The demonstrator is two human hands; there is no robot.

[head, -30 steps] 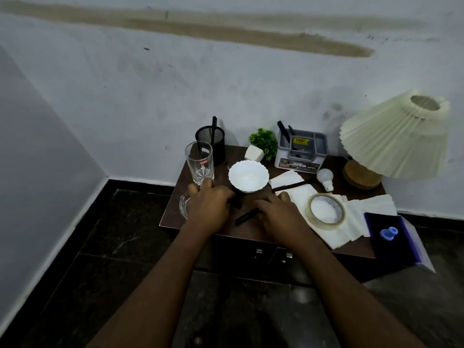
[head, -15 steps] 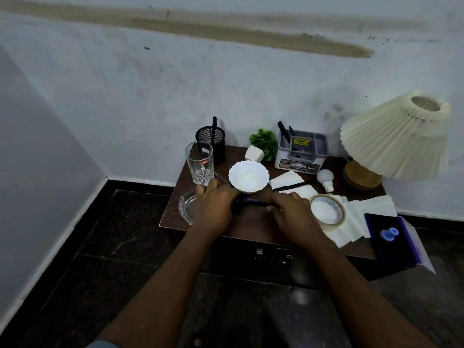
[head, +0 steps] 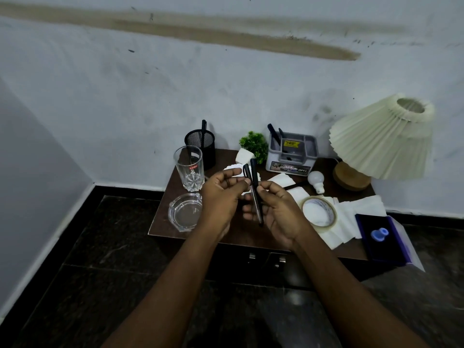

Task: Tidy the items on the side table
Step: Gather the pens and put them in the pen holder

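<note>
Lifted 2 pens point(head: 254, 174), pinched between fingers point(head: 247, 182).

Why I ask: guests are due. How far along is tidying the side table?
Done: the black mesh cup and grey plastic organiser hold stored pens. In hand: the left hand and right hand pinch two black pens above the brown table. Left: a loose black pen, white tissues, clear tape roll and white bulb.

Two black pens point(head: 254, 175) held up, one glass tumbler point(head: 188, 169), one ashtray point(head: 184, 212), one tape roll point(head: 332, 212), one bulb point(head: 316, 180), one lamp point(head: 381, 139).
</note>
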